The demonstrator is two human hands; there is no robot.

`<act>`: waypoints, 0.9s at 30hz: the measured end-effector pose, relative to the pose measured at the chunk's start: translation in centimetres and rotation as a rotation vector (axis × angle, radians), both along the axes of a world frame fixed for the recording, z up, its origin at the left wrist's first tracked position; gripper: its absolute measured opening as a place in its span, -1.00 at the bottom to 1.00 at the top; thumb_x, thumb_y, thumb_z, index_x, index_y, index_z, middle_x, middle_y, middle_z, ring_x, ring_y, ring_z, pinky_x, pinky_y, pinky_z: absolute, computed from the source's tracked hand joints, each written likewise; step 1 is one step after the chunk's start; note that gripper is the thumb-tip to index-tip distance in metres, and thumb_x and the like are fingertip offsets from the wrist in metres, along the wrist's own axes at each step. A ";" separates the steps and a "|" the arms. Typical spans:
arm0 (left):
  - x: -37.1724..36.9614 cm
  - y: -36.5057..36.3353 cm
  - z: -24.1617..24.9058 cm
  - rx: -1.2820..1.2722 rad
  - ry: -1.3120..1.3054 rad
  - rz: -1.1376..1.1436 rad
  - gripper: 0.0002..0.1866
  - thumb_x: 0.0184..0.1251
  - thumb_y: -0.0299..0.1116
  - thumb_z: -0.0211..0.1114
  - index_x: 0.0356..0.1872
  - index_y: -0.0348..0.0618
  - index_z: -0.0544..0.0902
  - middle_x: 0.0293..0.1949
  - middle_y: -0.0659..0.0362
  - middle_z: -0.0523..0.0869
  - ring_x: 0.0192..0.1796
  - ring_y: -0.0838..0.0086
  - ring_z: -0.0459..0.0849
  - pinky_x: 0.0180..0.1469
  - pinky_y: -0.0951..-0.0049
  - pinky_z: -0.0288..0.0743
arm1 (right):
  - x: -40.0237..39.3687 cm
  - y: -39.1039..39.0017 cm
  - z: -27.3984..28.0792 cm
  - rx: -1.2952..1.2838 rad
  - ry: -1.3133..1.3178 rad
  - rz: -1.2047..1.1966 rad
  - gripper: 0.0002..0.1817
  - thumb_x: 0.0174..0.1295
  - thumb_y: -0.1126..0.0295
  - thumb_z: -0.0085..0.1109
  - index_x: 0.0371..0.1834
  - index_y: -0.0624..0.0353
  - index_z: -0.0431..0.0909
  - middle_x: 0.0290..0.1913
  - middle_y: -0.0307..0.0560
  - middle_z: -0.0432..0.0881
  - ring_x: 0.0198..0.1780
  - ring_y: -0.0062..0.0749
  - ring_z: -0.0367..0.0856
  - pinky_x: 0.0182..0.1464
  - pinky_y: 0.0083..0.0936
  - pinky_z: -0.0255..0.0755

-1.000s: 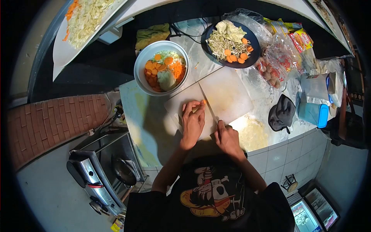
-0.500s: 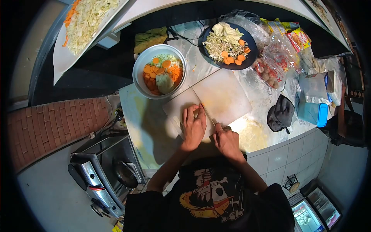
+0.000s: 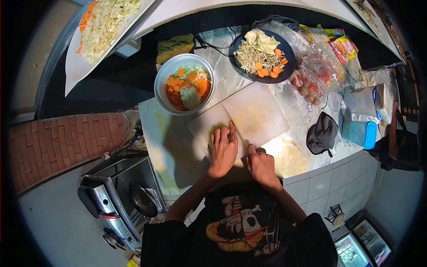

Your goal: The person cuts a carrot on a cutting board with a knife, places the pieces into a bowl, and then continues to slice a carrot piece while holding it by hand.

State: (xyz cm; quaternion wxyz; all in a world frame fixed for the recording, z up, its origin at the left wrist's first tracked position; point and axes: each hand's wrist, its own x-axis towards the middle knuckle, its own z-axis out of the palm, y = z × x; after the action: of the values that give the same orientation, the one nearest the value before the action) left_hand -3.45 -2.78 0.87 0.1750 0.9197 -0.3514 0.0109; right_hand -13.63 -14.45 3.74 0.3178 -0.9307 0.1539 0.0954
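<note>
My right hand (image 3: 262, 165) is closed around the handle of a knife, its index finger stretched toward the blade. The thin knife blade (image 3: 235, 122) lies slantwise over a white cutting board (image 3: 262, 109), pointing away from me. Beside the blade, on its left, my left hand (image 3: 223, 149) rests with bent fingers pressed together on the board. Its index fingertip is against or very close to the blade. Whatever those fingers hold, if anything, is hidden or too small to name.
Behind the board stands a white bowl (image 3: 159, 95) of sliced carrots and chopped vegetables. A dark plate (image 3: 289, 71) holds bean sprouts, cabbage and carrot slices. To the right are plastic bags (image 3: 318, 66), a black cap (image 3: 322, 133) and a blue-lidded container (image 3: 370, 135). A shelf overhangs the back.
My left index finger has straightened along the blade, and the other left fingers have drawn back slightly. The right hand and knife have hardly moved. The whole view has shifted a little.
</note>
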 end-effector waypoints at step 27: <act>0.0 0.6 -0.5 -0.109 0.037 0.039 -0.46 0.25 -0.43 0.26 0.29 -0.24 0.48 -0.32 0.09 0.49 -0.22 0.22 0.50 -0.09 0.20 0.36 | 0.1 -0.2 -0.6 0.007 0.032 0.010 -0.60 0.19 0.39 0.15 0.08 0.31 0.38 -0.37 0.20 0.65 -0.35 0.17 0.64 -0.33 -0.03 0.51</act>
State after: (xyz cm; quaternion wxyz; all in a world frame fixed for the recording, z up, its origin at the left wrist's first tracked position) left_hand -3.49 -2.17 0.37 0.2311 0.9155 -0.3289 0.0163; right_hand -13.57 -14.63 3.11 0.3182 -0.9287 0.1541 0.1122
